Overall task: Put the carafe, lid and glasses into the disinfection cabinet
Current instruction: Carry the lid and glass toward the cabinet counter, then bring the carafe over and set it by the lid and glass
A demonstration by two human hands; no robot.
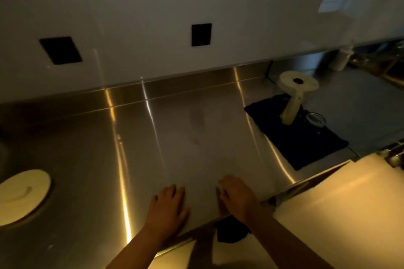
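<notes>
Resting empty, hands [168, 205] well apart from glass [315, 119].

Round lid [20, 195]: we see its left side cut off by the frame.
Glass [315, 120]: blurred, we barely make it out.

a brushed stainless steel counter [91, 148] runs under a glossy white wall [153, 6] bearing two black square plates [60, 50]. a round cream disc [21, 196] sits at the counter's left, and a white bottle [343, 57] stands far back right.
</notes>
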